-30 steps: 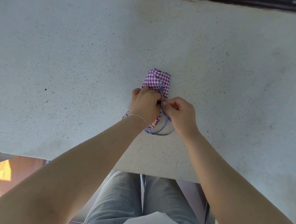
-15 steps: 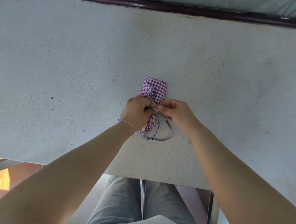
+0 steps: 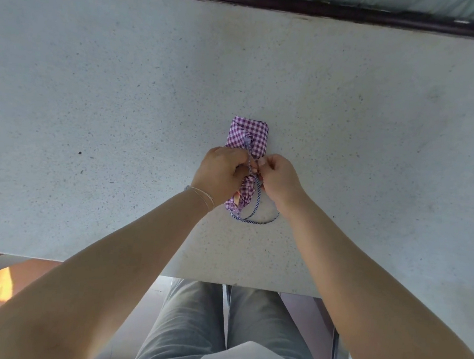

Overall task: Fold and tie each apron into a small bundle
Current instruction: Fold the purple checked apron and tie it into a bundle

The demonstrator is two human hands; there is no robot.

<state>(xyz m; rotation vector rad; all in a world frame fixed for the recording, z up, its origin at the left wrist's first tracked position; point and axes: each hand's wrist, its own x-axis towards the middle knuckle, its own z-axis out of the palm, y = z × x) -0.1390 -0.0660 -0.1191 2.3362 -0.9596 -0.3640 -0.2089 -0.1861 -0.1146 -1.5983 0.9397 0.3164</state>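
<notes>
Two hands tie a cord on a small checked apron bundle.

The left hand [image 3: 221, 175] has a thin bracelet [image 3: 200, 197] on its wrist, and its fingers are curled tight on the folded purple and white apron [image 3: 248, 135]. The apron lies on the speckled grey tabletop [image 3: 93, 93], about halfway between the left and right edges and closer to the near edge. The right hand [image 3: 281, 177] pinches the striped cord [image 3: 252, 207] with closed fingers, and a loop of it rests on the tabletop.
</notes>
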